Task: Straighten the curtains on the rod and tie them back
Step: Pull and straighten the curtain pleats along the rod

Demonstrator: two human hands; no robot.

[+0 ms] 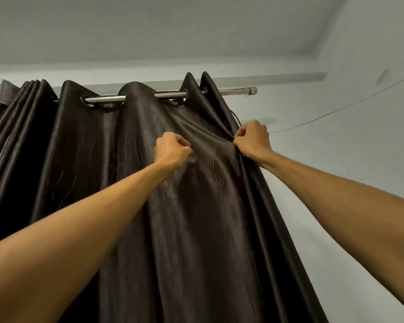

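The dark brown curtain [196, 206] hangs by its eyelets from the chrome rod [105, 98], which runs from nine o'clock toward two o'clock, with the folds bunched tight at nine o'clock. Near the centre the left hand [172, 149] has its grip curled in, pinching a fold of cloth. At two o'clock of it the right hand [252, 138] has its grip pinching the curtain's outer edge, beside a thin wire [287, 129] crossing the pale wall [359, 159].
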